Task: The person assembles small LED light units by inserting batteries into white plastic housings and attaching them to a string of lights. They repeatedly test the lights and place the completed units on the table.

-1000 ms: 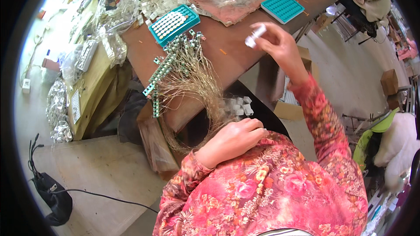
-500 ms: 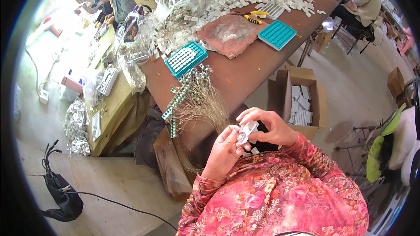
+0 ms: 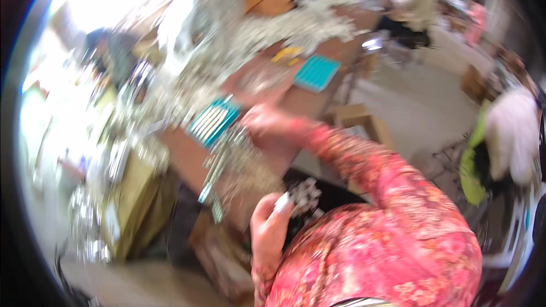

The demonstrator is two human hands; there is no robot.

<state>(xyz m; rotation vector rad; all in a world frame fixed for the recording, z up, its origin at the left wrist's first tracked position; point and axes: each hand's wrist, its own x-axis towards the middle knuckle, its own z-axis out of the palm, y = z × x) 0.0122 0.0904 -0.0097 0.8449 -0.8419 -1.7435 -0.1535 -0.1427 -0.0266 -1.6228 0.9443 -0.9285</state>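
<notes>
The picture is blurred by motion. My left hand (image 3: pixel 268 224) is close to my chest and holds a small white and silver cluster of parts (image 3: pixel 302 195). My right hand (image 3: pixel 265 124) is stretched out in a pink floral sleeve over the brown table (image 3: pixel 182 148). It hovers beside a teal tray (image 3: pixel 214 123) and above a bundle of thin wires (image 3: pixel 236 162). The blur hides whether its fingers hold anything.
A second teal tray (image 3: pixel 317 73) lies farther back on the table, near a heap of silvery parts (image 3: pixel 296 28). A cardboard box (image 3: pixel 357 118) stands on the floor to the right. Another person in white and green (image 3: pixel 506 136) is at the right edge.
Both hands were together at my chest on the small white piece. My right hand has since reached out to the table by the teal tray, and the view has swung.
</notes>
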